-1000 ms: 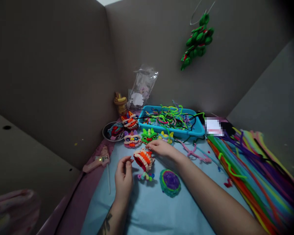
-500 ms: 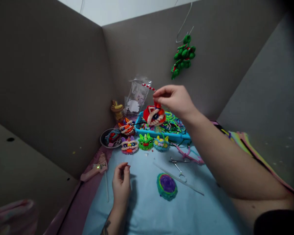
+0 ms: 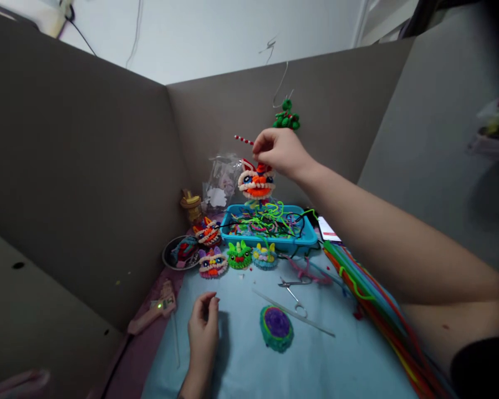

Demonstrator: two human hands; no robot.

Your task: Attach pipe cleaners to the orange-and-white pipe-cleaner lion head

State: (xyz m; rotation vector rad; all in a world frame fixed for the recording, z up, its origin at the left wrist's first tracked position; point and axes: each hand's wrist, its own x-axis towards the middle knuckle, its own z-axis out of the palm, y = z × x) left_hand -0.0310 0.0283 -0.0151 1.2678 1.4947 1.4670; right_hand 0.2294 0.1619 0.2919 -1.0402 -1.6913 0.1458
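My right hand (image 3: pixel 276 149), fingers pinched, holds up a red, orange and cream lion head made of pipe cleaners (image 3: pixel 256 183) by its top. A red-and-white beaded strand (image 3: pixel 243 139) sticks out beside the fingertips. My left hand (image 3: pixel 203 321) rests low over the blue cloth, its fingers curled and nothing visible in them. To its right lies a round purple and teal fuzzy piece (image 3: pixel 277 328). A thin pale stick (image 3: pixel 293 312) and metal scissors-like tool (image 3: pixel 293 291) are close by. Purple (image 3: pixel 213 263), green (image 3: pixel 239 256) and light-blue (image 3: pixel 265 257) fuzzy heads sit in a row.
Behind stands a blue tray (image 3: pixel 270 241) full of coloured pipe-cleaner pieces. A pink glue gun (image 3: pixel 156 310) lies left, near a round bowl (image 3: pixel 166 257) and another lion head (image 3: pixel 208 231). Long pipe cleaners (image 3: pixel 370 288) and a phone (image 3: pixel 328 230) are right. Grey partitions (image 3: pixel 228 111) enclose the table.
The view has tilted up and turned right, bringing the phone and long pipe cleaners into sight. The lion head in my right hand has turned from sideways to face me.
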